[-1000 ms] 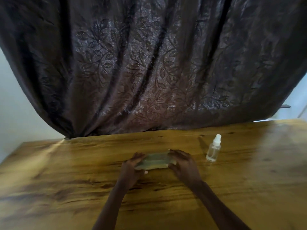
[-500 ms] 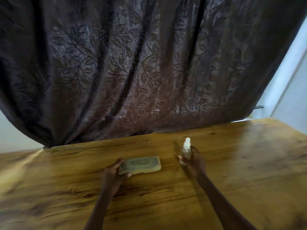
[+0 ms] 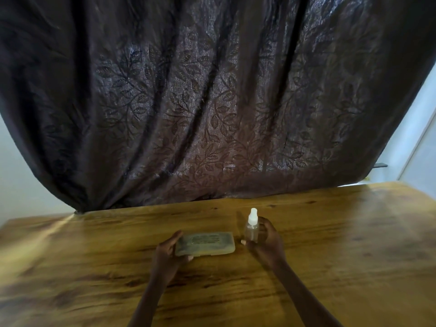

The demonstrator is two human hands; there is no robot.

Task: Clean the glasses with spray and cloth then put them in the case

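The right hand (image 3: 265,239), off the case (image 3: 204,243) a second ago, now grips the spray bottle (image 3: 252,226); the left hand (image 3: 168,252) holds the closed case on the worktop (image 3: 330,244). Glasses unseen; cleaning seems just beginning.

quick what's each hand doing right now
Left hand: closed on the left end of the case.
Right hand: closed around the spray bottle.

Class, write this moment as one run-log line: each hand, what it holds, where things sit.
left hand: grips closed case on table | right hand: around upright spray bottle | glasses: unseen
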